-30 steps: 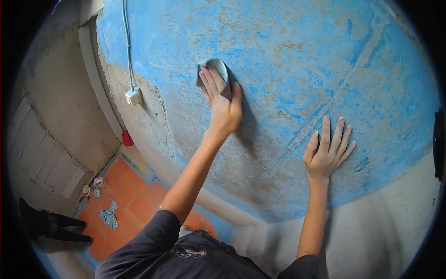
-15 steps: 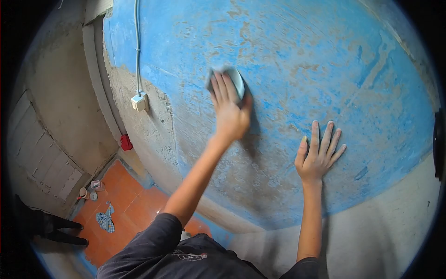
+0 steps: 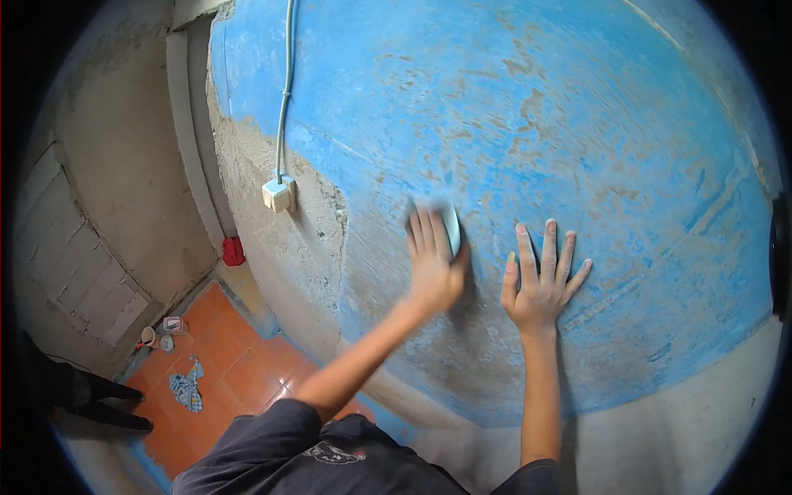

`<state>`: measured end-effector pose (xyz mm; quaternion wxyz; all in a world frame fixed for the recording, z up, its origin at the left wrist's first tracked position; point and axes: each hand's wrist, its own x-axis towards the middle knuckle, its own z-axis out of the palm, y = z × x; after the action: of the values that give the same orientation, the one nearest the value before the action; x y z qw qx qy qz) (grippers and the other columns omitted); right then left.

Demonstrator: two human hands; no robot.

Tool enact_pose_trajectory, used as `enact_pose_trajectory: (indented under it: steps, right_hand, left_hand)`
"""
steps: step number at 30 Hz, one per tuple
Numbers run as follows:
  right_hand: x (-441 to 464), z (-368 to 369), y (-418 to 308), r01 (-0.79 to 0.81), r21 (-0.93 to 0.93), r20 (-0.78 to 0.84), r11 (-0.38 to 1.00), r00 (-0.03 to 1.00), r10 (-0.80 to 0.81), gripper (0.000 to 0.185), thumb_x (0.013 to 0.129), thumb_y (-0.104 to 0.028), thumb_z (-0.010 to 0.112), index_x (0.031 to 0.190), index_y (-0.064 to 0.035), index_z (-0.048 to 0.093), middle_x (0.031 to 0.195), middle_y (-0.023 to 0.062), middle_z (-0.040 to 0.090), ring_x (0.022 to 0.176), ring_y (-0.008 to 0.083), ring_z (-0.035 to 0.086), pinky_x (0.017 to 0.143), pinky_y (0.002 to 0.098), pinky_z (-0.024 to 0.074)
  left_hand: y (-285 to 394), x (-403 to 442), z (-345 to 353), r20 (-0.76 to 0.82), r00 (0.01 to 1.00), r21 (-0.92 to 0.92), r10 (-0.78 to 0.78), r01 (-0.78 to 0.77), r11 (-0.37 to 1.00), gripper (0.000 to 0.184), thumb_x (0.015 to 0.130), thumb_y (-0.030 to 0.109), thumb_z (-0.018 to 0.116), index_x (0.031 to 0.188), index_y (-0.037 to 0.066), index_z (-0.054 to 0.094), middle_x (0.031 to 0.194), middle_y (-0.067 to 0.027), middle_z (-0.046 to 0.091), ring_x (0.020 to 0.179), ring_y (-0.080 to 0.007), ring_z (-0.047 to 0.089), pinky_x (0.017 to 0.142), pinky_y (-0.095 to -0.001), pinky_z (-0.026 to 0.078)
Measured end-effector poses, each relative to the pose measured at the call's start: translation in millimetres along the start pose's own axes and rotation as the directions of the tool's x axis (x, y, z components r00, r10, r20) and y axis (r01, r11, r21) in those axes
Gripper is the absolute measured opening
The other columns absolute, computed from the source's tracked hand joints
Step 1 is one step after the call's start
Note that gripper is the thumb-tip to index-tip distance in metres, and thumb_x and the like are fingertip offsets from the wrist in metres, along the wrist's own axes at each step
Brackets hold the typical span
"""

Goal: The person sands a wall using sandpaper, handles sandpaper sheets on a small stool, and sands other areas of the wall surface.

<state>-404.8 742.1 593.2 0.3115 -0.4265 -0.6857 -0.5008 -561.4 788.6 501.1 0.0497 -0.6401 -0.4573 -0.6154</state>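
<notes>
A worn blue wall [image 3: 610, 115], scuffed with grey and brown patches, fills most of the view. My left hand [image 3: 435, 268] is pressed over a pale, thin piece of sandpaper [image 3: 452, 229], holding it against the wall. Motion blurs the fingertips and the dark far edge of the sandpaper. To the right, my right hand [image 3: 542, 293] lies flat on the wall with fingers spread and nothing in it. Whitish dust coats its fingers.
A cable runs down to a white socket box [image 3: 279, 195] left of my hands. Below lies an orange tiled floor [image 3: 223, 346] with a checked cloth [image 3: 186, 389] and small containers [image 3: 161, 332]. A red object [image 3: 233, 251] hangs near the doorway. Dark legs of a stand [image 3: 107, 404] show lower left.
My left hand has slid the sandpaper down the wall and stands closer to my right hand. My right hand stays flat on the wall. The view has shifted slightly.
</notes>
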Motion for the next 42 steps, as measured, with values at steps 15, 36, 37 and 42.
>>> enact_pose_trajectory:
  steps: [15, 36, 37, 42]
  right_hand:
    - [15.6, 36.3, -53.2, -0.080, -0.047, -0.102, 0.996, 0.992, 0.075, 0.041, 0.095, -0.033, 0.045, 0.133, -0.0256, 0.059, 0.148, 0.0097, 0.046, 0.142, 0.0340, 0.032, 0.118, 0.0549, 0.0052]
    - [8.5, -0.7, 11.1, -0.207, -0.235, -0.082, 0.950, 0.978, 0.193, 0.044, 0.101, -0.036, 0.037, 0.138, -0.0228, 0.055, 0.151, 0.0145, 0.041, 0.143, 0.0350, 0.030, 0.116, 0.0568, 0.0105]
    - [3.2, -3.9, 17.8, -0.205, -0.245, -0.082, 0.948, 0.978, 0.191, 0.044, 0.101, -0.037, 0.036, 0.138, -0.0221, 0.055, 0.151, 0.0150, 0.040, 0.143, 0.0358, 0.030, 0.116, 0.0569, 0.0107]
    - [-25.2, -5.9, 43.1, -0.183, -0.257, -0.088, 0.949, 0.982, 0.166, 0.046, 0.102, -0.039, 0.034, 0.138, -0.0205, 0.055, 0.151, 0.0159, 0.039, 0.143, 0.0387, 0.029, 0.116, 0.0572, 0.0103]
  left_hand:
    - [-56.1, -27.3, -33.5, 0.324, 0.945, -0.076, -0.045, 0.073, 0.994, 0.082, 0.093, 0.029, 0.055, 0.143, -0.020, 0.013, 0.147, -0.0462, 0.010, 0.138, -0.0626, 0.005, 0.111, -0.0679, 0.002]
    - [-55.8, 65.4, -52.0, 0.067, 0.996, -0.036, 0.066, -0.063, 0.997, 0.080, 0.095, 0.024, 0.052, 0.146, -0.016, 0.005, 0.151, -0.0421, 0.004, 0.140, -0.0599, -0.001, 0.112, -0.0647, 0.000]
    - [-62.7, 29.8, -34.8, 0.105, 0.990, -0.017, 0.094, -0.093, 0.996, 0.082, 0.095, 0.025, 0.053, 0.145, -0.018, 0.005, 0.149, -0.0442, 0.004, 0.138, -0.0619, -0.001, 0.111, -0.0657, 0.000]
    - [-54.4, -22.5, -18.5, 0.247, 0.968, -0.083, 0.038, -0.018, 0.996, 0.088, 0.094, 0.032, 0.055, 0.144, -0.020, 0.004, 0.147, -0.0471, 0.001, 0.136, -0.0645, -0.004, 0.110, -0.0682, 0.001]
